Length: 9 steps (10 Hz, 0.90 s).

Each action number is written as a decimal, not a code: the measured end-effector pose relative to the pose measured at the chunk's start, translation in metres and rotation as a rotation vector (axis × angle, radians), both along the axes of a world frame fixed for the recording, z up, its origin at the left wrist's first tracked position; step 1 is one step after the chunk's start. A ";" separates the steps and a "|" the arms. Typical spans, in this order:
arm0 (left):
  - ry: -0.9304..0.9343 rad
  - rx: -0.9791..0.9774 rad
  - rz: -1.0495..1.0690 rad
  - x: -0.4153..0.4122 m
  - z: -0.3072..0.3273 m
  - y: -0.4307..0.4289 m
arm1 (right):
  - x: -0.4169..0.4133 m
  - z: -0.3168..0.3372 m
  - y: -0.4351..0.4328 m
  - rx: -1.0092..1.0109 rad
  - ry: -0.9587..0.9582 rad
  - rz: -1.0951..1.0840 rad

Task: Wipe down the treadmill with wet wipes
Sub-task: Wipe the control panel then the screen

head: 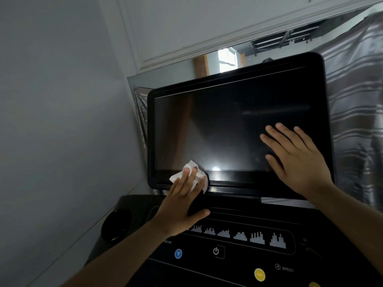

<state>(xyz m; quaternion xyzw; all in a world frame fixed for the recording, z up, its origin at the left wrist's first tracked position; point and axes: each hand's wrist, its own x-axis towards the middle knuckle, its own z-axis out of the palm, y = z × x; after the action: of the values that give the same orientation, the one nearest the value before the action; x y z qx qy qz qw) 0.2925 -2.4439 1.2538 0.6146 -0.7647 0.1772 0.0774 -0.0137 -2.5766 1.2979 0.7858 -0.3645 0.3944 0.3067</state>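
Treadmill [238,241] console with a dark screen [228,125]. Left hand [184,201], fingers flat, presses a white wipe [198,176] on the screen's bottom left corner. Right hand [298,160] lies spread flat near its right edge.

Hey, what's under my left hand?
A crumpled white wet wipe, pressed by the left hand against the screen at its lower left corner. The surface right beneath it is hidden.

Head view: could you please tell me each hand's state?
Left hand: open, pressing a crumpled white wet wipe on the black treadmill screen.
Right hand: open, flat on that screen.
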 end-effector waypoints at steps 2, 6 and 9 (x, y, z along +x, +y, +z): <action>0.114 -0.098 -0.006 -0.019 -0.010 -0.012 | -0.002 -0.002 -0.002 -0.003 0.006 0.010; 0.463 -0.187 0.179 0.000 0.002 -0.027 | -0.002 0.000 -0.002 -0.014 -0.023 0.048; 0.207 -0.236 0.015 -0.058 0.005 -0.038 | -0.001 -0.001 0.000 -0.019 -0.029 0.064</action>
<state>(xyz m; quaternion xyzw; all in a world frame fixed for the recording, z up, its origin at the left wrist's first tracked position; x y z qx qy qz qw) 0.2344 -2.4821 1.2591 0.6221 -0.7219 0.2018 0.2262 -0.0152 -2.5761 1.2973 0.7884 -0.3396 0.4187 0.2962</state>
